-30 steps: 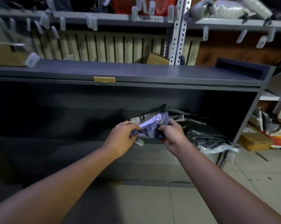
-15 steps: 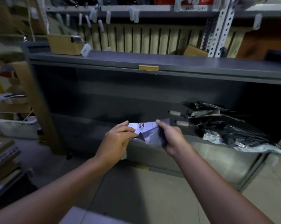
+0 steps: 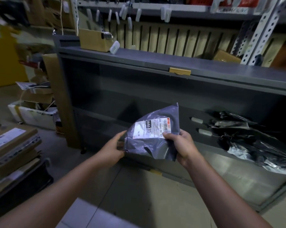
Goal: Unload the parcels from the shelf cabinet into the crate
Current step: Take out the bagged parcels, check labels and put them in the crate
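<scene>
Head cam: grey mailer parcel (image 3: 153,142) held up in front of the shelf cabinet (image 3: 139,63)

The left hand (image 3: 112,149) grips its left edge, and the right hand (image 3: 181,145) pinches the right side with the thumb on the white label (image 3: 149,129). A pile of black bagged parcels (image 3: 247,137) sits on the lower shelf off to the right.

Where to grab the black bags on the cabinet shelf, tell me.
On the black bags, probably the silvery front edge: it droops over the shelf lip toward you, so, once the grey parcel is down, pinch it from the front.
</scene>
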Action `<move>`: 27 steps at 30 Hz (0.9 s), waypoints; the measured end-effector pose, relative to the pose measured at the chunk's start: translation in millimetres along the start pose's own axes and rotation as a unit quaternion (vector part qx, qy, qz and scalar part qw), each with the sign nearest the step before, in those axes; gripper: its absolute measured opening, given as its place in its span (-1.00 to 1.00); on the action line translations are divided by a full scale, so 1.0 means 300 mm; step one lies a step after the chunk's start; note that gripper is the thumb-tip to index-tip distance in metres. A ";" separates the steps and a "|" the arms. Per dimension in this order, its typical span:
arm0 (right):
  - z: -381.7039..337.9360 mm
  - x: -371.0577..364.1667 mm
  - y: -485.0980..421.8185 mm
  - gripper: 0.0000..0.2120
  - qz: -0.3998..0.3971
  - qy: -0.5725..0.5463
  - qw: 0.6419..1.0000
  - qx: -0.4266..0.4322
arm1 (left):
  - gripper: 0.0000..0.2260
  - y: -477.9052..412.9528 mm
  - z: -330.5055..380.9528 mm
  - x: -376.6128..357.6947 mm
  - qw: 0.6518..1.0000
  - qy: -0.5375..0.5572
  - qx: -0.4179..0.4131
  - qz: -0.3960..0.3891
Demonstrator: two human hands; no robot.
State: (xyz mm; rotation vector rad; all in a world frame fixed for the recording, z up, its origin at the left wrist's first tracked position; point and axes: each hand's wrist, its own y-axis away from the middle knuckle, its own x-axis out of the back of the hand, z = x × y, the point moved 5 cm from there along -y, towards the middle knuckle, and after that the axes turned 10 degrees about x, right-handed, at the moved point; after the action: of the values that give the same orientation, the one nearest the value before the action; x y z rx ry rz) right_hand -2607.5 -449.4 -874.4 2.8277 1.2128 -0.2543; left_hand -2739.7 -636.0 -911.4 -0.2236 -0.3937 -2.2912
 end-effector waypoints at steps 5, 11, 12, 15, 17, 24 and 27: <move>-0.044 -0.019 -0.032 -0.85 -0.035 0.000 0.999 0.027 | -0.39 -0.054 0.076 0.059 0.997 -0.040 -0.041 0.060; -0.073 -0.066 -0.037 -0.76 -0.110 0.097 0.985 0.088 | -0.25 -0.066 0.191 0.056 0.988 -0.107 -0.091 0.058; -0.071 -0.073 -0.037 -0.75 -0.123 0.105 0.983 0.089 | -0.28 -0.067 0.198 0.046 0.991 -0.089 -0.087 0.040; -0.067 -0.082 -0.032 -0.72 -0.142 0.132 0.976 0.103 | -0.54 -0.057 0.195 0.023 0.997 -0.058 -0.059 0.011; -0.067 -0.077 -0.037 -0.72 -0.133 0.148 0.973 0.115 | -0.70 -0.048 0.195 0.011 0.998 -0.042 -0.050 0.006; -0.114 -0.034 -0.039 -0.66 -0.052 0.109 0.981 0.150 | -0.79 -0.034 0.202 0.045 0.995 0.089 -0.033 0.028; -0.092 -0.018 -0.039 -0.50 -0.036 0.069 0.990 0.119 | -0.77 -0.032 0.201 0.056 0.987 0.159 -0.019 0.024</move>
State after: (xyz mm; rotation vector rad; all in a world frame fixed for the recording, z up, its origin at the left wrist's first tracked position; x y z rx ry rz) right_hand -2616.2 -442.0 -846.1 3.0521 1.4030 -0.2241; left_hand -2755.8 -620.1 -852.3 0.1129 -0.1779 -2.2384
